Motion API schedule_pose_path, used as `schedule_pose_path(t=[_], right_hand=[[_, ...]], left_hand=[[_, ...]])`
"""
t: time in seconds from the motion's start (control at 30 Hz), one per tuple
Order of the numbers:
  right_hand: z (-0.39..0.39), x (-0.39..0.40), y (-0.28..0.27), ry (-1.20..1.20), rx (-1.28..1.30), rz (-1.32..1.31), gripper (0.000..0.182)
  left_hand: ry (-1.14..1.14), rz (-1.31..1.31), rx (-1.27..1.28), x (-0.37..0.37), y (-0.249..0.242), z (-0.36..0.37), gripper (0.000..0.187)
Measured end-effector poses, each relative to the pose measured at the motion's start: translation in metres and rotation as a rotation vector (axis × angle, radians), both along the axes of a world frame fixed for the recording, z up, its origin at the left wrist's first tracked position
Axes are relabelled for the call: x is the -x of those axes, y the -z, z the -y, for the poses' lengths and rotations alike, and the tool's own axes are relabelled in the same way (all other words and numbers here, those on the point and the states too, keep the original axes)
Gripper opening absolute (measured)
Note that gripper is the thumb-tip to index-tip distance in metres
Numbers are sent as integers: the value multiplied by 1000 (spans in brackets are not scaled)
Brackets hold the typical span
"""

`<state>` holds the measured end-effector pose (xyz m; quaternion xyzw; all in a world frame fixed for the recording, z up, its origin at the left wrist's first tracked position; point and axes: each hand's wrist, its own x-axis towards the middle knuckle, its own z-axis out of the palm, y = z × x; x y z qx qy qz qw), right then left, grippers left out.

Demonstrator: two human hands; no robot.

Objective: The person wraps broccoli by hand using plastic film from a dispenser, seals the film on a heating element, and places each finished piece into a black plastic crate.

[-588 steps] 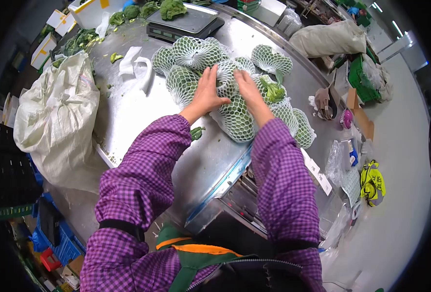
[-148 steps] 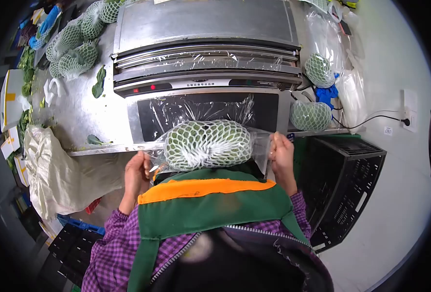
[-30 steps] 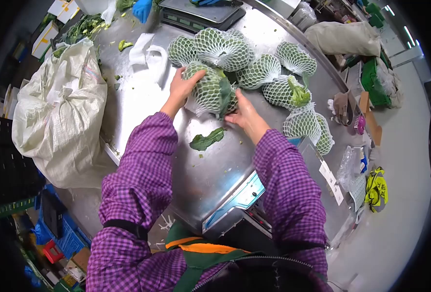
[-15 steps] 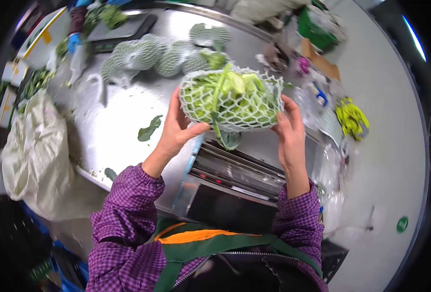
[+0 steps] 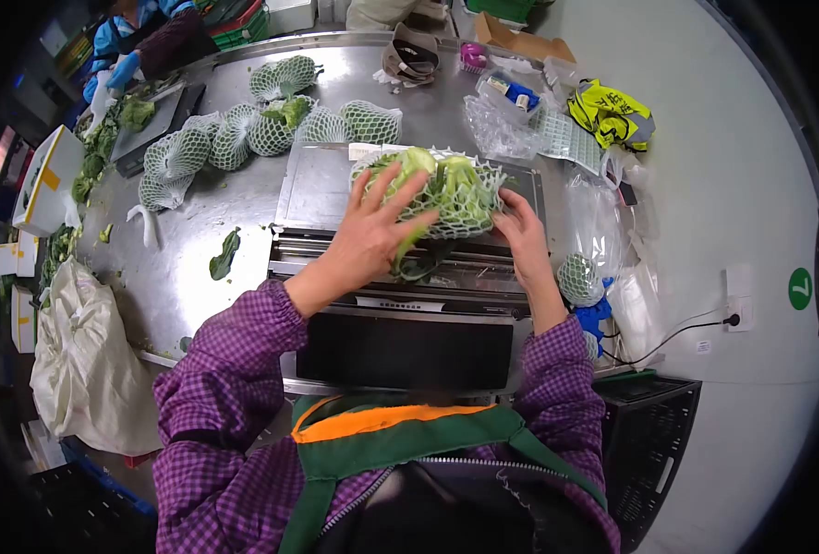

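Note:
A bundle of broccoli in a white foam net (image 5: 465, 208) lies over the metal plate (image 5: 312, 198) of a tabletop machine, cut stems facing up. My left hand (image 5: 372, 226) is across its left part, fingers spread over the stems and net. At the right end, my right hand (image 5: 525, 242) curls its fingers against the net. A dark green leaf (image 5: 416, 266) hangs from the near side of the bundle, above the machine's rollers. Nearest to me is the machine's black front panel (image 5: 405, 353).
Several netted broccoli heads (image 5: 236, 138) line the table behind. A loose leaf (image 5: 225, 254) lies left, beyond a white sack (image 5: 86, 355). Plastic bags (image 5: 506, 125), a yellow vest (image 5: 612, 115) and a power cord (image 5: 677, 331) are right. Another person (image 5: 141, 42) stands far left.
The netted broccoli has come down over the machine plate. My left hand has moved from gripping its left end to spread fingers over it. The view has shifted, showing more of the machine.

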<state>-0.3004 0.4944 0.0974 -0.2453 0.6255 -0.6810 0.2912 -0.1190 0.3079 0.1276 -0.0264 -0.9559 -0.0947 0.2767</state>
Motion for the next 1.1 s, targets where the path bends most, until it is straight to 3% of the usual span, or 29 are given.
schedule_pose_path(t=[0.03, 0.1, 0.13, 0.17, 0.23, 0.3, 0.4, 0.5, 0.63, 0.7, 0.77, 0.83, 0.87, 0.9, 0.93, 0.97, 1.07, 1.1], right_hand=[[1, -1, 1, 0, 23, -51, 43], [1, -2, 1, 4, 42, -70, 45], [0, -3, 3, 43, 48, -32, 45], [-1, -4, 5, 83, 50, 5, 46], [-3, 2, 14, 110, 4, 14, 46], [-5, 0, 21, 134, -58, 25, 46], [-2, 1, 24, 118, -45, 76, 44], [-3, -1, 26, 112, -52, 70, 41], [-8, -4, 20, 117, -111, -14, 40], [-11, -4, 17, 137, -117, -51, 40], [-25, -4, 16, 128, -194, -160, 39], [-42, -1, 16, 146, -209, -140, 39], [-48, 1, 16, 159, -226, -118, 39], [-53, 2, 15, 164, -227, -110, 39], [-57, 3, 11, 178, -247, -77, 39], [-59, 4, 9, 190, -267, -46, 39], [-46, 2, 3, 146, -240, -32, 47], [-37, -1, 0, 134, -192, -22, 49]], left_hand=[[-5, 2, 5, -2, 2, 0, 56], [202, 48, -82, -11, 0, 4, 33], [188, 50, -197, -15, -3, 1, 18], [184, 52, -195, -24, -4, 0, 18], [134, 48, -866, -47, -10, -5, 23], [-47, 227, -669, -58, -19, -28, 50], [-126, 245, -468, -61, 13, -66, 68], [-285, 232, -438, -37, 24, -84, 62], [-292, 299, -402, 0, 44, -87, 44], [-145, 272, -621, 7, 53, -86, 35], [-41, 316, -892, -13, 19, -77, 25], [84, 327, -1320, -57, -8, -39, 31], [121, 38, -1460, -89, -19, -15, 35], [460, -450, -1993, -138, 20, 38, 43], [1116, -672, -2187, -147, -22, 51, 51], [1386, -861, -2034, -148, -37, 64, 59], [1206, -734, -2254, -143, -17, 99, 55], [704, -577, -2117, -130, -8, 98, 53]])
